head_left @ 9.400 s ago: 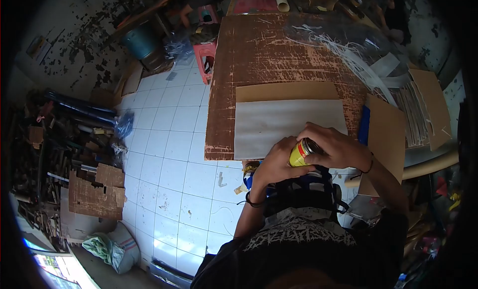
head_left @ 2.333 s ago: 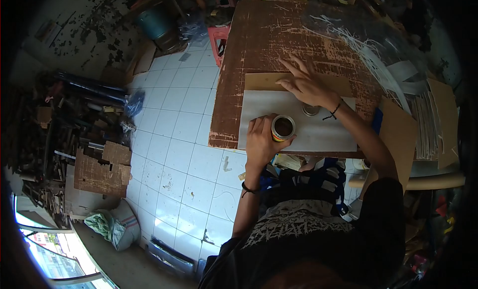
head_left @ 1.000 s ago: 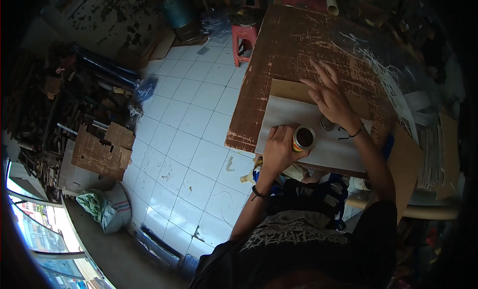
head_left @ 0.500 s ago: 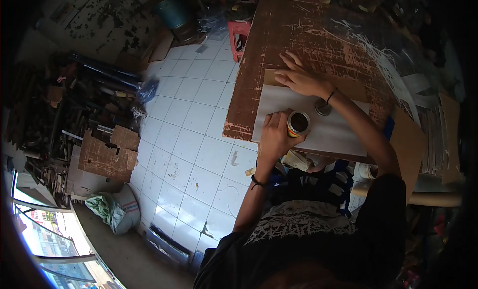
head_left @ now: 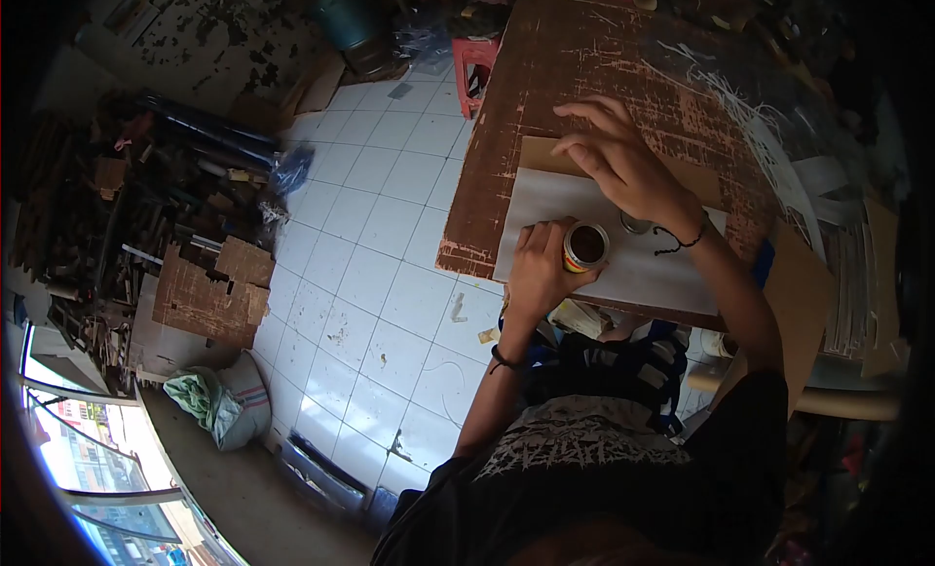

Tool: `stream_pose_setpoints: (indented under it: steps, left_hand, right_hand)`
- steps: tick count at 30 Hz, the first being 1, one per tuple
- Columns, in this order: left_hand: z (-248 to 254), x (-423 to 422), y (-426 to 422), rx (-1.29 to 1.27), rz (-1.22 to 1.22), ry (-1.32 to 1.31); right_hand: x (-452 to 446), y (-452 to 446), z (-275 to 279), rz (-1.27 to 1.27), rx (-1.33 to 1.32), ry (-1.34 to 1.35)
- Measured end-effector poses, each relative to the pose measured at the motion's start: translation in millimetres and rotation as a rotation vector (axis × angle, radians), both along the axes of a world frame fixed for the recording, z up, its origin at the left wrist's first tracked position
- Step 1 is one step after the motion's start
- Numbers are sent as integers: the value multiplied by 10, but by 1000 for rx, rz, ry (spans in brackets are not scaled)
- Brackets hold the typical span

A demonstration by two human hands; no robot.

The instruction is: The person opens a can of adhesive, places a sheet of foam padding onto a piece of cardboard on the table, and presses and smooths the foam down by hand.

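At far left, a scrap pile (head_left: 73, 230) is heaped along the wall; a torn board (head_left: 195, 298) is laid at its near side, and a sack (head_left: 245, 400) is slumped nearer still; all are kept off the table, well apart from the hands. A stool (head_left: 475, 67) is placed beside the table's far left part. The table (head_left: 484, 201) is worn and scored; a pale sheet (head_left: 667, 274) is laid over brown card (head_left: 545, 153) near its near edge, within easy reach, and the surface under the sheet is presumably shielded by it.

The left hand (head_left: 538, 279) is wrapped around the left side of the tin (head_left: 587, 245), with the thumb brought round its near side; by this grip the tin appears to be steadied, while its mouth is left uncovered. The tin is found at the near part of the sheet, open and roughly upright, with a dark interior; whether its base is rested on the sheet or held just above it cannot be told.

The hands are apart; the right hand (head_left: 631, 171) is raised over the far part of the sheet, fingers spread; nothing is seen gripped in it. Below its wrist, partly hidden, a round lid (head_left: 635, 224) is set on the sheet, right of the tin; at far right, pale strips (head_left: 760, 142) are bunched on the table; a card stack (head_left: 845, 298) is kept beyond its right edge.
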State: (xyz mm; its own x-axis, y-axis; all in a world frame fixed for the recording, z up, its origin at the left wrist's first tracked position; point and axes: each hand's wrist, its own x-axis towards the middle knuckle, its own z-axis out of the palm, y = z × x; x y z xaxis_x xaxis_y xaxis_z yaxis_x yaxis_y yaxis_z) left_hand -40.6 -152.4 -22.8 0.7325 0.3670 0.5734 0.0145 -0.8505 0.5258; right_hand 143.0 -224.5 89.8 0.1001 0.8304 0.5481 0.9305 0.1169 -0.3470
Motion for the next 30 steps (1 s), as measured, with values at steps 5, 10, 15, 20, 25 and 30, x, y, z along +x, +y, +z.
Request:
stream_pose_setpoints:
  steps: [5, 10, 15, 20, 25, 30]
  left_hand:
    - [-15, 12, 27, 16, -8, -21]
    - [-30, 31, 11, 20, 1, -42]
    - [21, -14, 4, 26, -1, 7]
    - [24, -9, 1, 22, -4, 17]
    - [-14, 4, 12, 24, 13, -4]
    - [-13, 15, 7, 38, 11, -17]
  right_hand:
    - [-351, -607, -174, 75, -194, -27]
    - [-370, -692, -398, 41, -264, -145]
    - [-151, -673, 500, -4, 144, -117]
    - [-88, -583, 1177, -31, 258, -193]
    - [-153, -486, 1642, 95, 405, -57]
    - [-80, -371, 1571, 228, 463, 45]
